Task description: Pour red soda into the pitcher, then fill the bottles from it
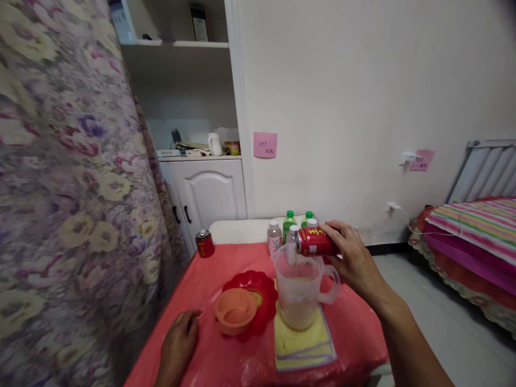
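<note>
My right hand (350,248) grips a red drink can (314,242) and holds it tipped on its side, opening to the left, over a clear plastic measuring jug (298,295). A thin stream runs from the can into the jug, where pale liquid stands. Under the jug lies a folded yellow cloth (304,349). My left hand (179,344) rests on the table at the left, fingers loosely laid down and nothing in them. To its right, an orange bowl (236,312) sits on a red scalloped plate (264,317).
Another red can (205,244) stands at the table's far left corner. Several bottles, including a white-capped bottle (274,237) and a green-capped bottle (289,220), stand behind the jug. A floral curtain (80,188) hangs left; a bed (475,236) is at right.
</note>
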Tool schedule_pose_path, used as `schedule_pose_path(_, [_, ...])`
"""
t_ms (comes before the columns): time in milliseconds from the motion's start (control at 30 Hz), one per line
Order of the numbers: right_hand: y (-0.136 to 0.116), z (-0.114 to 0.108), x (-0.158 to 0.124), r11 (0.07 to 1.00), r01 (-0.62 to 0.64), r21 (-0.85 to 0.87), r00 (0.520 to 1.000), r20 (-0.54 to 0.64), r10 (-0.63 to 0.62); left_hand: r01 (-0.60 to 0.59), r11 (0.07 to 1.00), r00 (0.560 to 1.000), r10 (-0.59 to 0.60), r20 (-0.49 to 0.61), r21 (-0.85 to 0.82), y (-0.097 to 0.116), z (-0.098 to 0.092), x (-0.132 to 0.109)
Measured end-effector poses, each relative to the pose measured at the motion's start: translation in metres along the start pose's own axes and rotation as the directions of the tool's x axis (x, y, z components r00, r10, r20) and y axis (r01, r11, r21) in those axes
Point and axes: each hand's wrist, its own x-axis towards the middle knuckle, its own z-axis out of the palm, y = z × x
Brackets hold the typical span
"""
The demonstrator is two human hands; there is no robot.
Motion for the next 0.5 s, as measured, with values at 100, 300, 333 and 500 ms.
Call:
schedule_pose_path(100, [-0.0001, -0.0005, -0.0002, 1.000, 0.005, -0.008, 1.000, 0.001, -0.005, 0.001, 1.000, 1.000, -0.001, 0.009, 0.002, 0.0002, -0.0003, 0.0002])
schedule_pose_path(300, [-0.0038, -0.0029, -0.0002, 1.000, -0.001, -0.016, 1.000, 0.008, 0.002, -0.001, 1.000, 0.999, 0.000, 0.036, 0.010, 0.0011, -0.0023, -0.0002])
schedule_pose_path(333, [-0.0044, -0.0034, 0.0000, 1.000, 0.000, -0.016, 1.000, 0.010, 0.000, -0.001, 1.000, 0.999, 0.001, 0.037, 0.011, 0.0012, -0.0024, -0.0002])
schedule_pose_path(500, [-0.0044, -0.0050, 0.0004, 1.000, 0.007, -0.026, 1.000, 0.012, -0.007, 0.000, 1.000, 1.000, 0.000, 0.031, 0.020, 0.0008, -0.0022, -0.0002])
